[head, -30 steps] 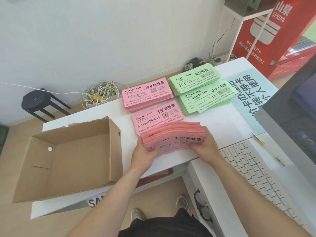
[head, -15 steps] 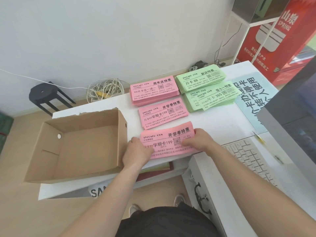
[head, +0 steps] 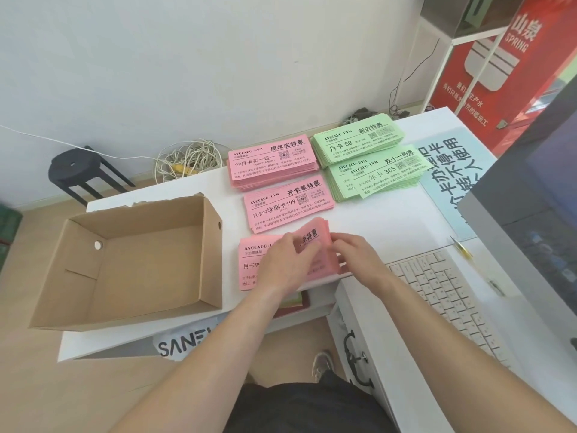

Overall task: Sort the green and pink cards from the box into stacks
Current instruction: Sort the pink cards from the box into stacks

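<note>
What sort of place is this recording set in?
Probably a gym's front desk or office: pink cards and green cards printed AVOCADO GYM stacked on a white desk, a keyboard and monitor alongside, a red spring-water machine behind.

We note white table (head: 390, 220): cardboard box (head: 212, 254) at left, three pink card stacks (head: 285, 203) mid, two green card stacks (head: 356, 142) behind right, blue sheet (head: 452, 170) at right edge.

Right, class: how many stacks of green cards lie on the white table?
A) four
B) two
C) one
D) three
B: only two show, the rear green stack and the nearer green stack just in front of it.
</note>
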`<action>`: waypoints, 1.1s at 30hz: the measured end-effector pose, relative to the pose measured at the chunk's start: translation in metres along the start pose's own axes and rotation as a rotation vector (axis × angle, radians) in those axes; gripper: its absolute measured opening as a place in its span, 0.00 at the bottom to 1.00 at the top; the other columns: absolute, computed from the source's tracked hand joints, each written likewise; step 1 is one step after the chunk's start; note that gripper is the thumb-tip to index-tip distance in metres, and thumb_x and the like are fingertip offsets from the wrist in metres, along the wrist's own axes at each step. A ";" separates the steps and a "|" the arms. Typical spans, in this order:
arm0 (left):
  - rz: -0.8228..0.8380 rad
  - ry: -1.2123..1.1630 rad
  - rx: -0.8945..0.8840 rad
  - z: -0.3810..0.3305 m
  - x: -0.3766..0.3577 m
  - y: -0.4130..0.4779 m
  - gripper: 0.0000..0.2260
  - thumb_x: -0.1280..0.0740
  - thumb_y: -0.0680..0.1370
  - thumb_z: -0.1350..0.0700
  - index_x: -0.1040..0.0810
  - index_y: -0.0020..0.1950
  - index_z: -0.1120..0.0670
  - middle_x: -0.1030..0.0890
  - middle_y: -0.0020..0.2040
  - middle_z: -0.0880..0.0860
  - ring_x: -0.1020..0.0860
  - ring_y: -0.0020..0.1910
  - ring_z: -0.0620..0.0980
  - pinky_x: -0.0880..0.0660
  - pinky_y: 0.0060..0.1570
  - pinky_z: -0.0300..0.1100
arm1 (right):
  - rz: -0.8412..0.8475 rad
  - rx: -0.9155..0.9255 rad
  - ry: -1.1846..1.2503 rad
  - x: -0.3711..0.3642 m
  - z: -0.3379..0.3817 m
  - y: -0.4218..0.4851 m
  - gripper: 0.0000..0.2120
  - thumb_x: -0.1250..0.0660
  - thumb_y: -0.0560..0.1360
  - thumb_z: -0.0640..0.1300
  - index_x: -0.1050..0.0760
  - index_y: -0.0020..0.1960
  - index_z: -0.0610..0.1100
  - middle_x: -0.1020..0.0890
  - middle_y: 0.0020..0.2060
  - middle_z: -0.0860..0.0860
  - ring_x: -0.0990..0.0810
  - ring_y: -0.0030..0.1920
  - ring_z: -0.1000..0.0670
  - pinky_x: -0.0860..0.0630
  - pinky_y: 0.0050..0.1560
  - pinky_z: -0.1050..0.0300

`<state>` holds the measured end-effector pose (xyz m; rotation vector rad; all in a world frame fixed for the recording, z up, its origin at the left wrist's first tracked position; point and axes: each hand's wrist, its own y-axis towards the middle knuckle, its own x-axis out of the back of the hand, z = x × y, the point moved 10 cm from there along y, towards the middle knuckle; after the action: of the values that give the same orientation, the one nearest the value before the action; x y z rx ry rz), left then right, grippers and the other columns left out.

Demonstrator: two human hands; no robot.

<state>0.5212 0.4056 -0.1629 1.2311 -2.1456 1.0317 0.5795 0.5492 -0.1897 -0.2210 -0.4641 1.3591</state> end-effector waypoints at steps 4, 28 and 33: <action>0.060 -0.080 0.093 -0.003 0.006 0.004 0.28 0.37 0.70 0.30 0.22 0.54 0.52 0.17 0.48 0.48 0.19 0.48 0.51 0.22 0.51 0.51 | 0.035 0.023 0.124 -0.008 0.006 -0.005 0.20 0.45 0.77 0.45 0.18 0.59 0.57 0.15 0.48 0.52 0.17 0.44 0.49 0.21 0.46 0.54; 0.042 -0.444 0.130 0.041 0.013 0.022 0.14 0.24 0.74 0.57 0.18 0.59 0.54 0.15 0.52 0.50 0.18 0.51 0.48 0.24 0.51 0.43 | -0.253 -0.256 -0.094 0.040 -0.051 0.009 0.15 0.42 0.75 0.44 0.22 0.45 0.34 0.14 0.38 0.46 0.13 0.39 0.43 0.17 0.49 0.39; 0.052 -0.476 0.119 0.042 0.012 0.023 0.12 0.24 0.74 0.57 0.18 0.57 0.53 0.15 0.50 0.50 0.18 0.50 0.47 0.24 0.49 0.42 | -0.276 -0.273 -0.098 0.042 -0.060 0.013 0.15 0.41 0.74 0.45 0.21 0.47 0.36 0.13 0.38 0.46 0.13 0.39 0.43 0.18 0.51 0.37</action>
<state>0.4939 0.3736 -0.1889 1.6174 -2.5064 0.9722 0.6003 0.5992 -0.2408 -0.3028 -0.7362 1.0373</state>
